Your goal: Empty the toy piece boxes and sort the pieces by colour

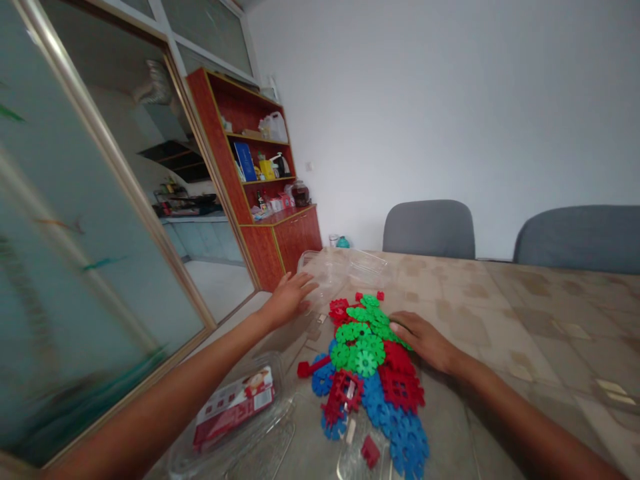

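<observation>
Interlocking plastic toy pieces lie in a pile on the table. Green snowflake discs point(366, 363) are heaped at its middle, with red square pieces point(400, 383) and blue snowflake discs point(400, 427) around them. My right hand point(423, 339) rests against the pile's right side, fingers extended over the green discs and partly hidden. On the left, my left hand point(287, 301) has its fingers stretched out, holding nothing. It is nearest a clear plastic container point(325, 277) at the far side; whether it touches it I cannot tell.
A clear plastic box with a red-and-white label point(235, 407) lies at the near left. Another clear container with a red piece point(370, 452) is at the front edge. Grey chairs point(429, 230) stand behind the table point(525, 320). A wooden cabinet point(295, 240) stands back left.
</observation>
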`<state>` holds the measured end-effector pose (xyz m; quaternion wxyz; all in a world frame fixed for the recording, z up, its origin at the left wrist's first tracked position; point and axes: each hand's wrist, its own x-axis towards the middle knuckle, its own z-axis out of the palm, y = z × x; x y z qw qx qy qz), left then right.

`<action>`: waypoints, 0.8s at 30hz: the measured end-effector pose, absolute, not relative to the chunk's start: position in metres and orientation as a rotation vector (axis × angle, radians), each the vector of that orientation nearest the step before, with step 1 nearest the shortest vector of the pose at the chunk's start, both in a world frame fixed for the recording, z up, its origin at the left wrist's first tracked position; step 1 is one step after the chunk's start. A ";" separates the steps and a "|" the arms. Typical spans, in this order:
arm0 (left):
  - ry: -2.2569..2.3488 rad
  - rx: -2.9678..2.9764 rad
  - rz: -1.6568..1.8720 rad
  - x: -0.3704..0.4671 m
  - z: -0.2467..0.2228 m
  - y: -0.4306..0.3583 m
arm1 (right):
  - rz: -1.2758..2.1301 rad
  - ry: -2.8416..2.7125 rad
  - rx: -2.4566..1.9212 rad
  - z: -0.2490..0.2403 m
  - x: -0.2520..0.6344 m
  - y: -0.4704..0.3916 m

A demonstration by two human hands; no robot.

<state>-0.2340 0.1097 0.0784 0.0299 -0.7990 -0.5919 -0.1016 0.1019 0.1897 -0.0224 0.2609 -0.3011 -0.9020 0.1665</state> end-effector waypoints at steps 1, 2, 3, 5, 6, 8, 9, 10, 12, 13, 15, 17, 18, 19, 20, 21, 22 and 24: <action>-1.833 -2.477 -0.297 -0.238 0.081 0.098 | 0.458 -2.438 -0.816 -0.021 0.105 0.187; -1.844 -2.509 -0.270 -0.244 0.083 0.084 | 0.458 -2.430 -0.825 -0.021 0.108 0.185; -1.866 -2.538 -0.238 -0.250 0.085 0.067 | 0.449 -2.417 -0.846 -0.020 0.111 0.186; -1.980 -2.670 -0.117 -0.265 0.085 0.030 | 0.399 -2.373 -0.919 -0.020 0.115 0.192; -2.118 -2.701 -0.028 -0.272 0.083 0.012 | 0.362 -2.350 -0.964 -0.019 0.116 0.197; -2.340 -2.628 0.121 -0.283 0.075 -0.018 | 0.283 -2.321 -1.043 -0.016 0.114 0.209; -2.400 -2.569 0.146 -0.286 0.070 -0.029 | 0.246 -2.320 -1.072 -0.014 0.111 0.216; -2.436 -2.519 0.135 -0.289 0.065 -0.035 | 0.214 -2.329 -1.092 -0.011 0.108 0.223; -2.444 -2.463 0.071 -0.290 0.056 -0.039 | 0.162 -2.361 -1.118 -0.005 0.099 0.234; -2.429 -2.459 0.035 -0.289 0.054 -0.037 | 0.142 -2.381 -1.128 -0.002 0.093 0.239; -2.383 -2.464 -0.030 -0.286 0.053 -0.031 | 0.116 -2.423 -1.145 0.001 0.083 0.248; -2.332 -2.467 -0.077 -0.282 0.054 -0.024 | 0.105 -2.463 -1.156 0.001 0.072 0.257; -2.308 -2.460 -0.100 -0.280 0.055 -0.020 | 0.103 -2.478 -1.159 0.001 0.068 0.261; -2.281 -2.449 -0.119 -0.279 0.055 -0.015 | 0.101 -2.488 -1.160 0.000 0.064 0.265; -2.256 -2.433 -0.135 -0.279 0.055 -0.011 | 0.098 -2.492 -1.159 -0.001 0.061 0.269; -2.235 -2.409 -0.152 -0.279 0.053 -0.006 | 0.093 -2.491 -1.157 -0.002 0.060 0.272; -2.219 -2.384 -0.164 -0.279 0.052 -0.001 | 0.087 -2.487 -1.154 -0.002 0.060 0.276; -2.199 -2.370 -0.158 -0.283 0.046 0.006 | 0.077 -2.474 -1.147 -0.002 0.064 0.281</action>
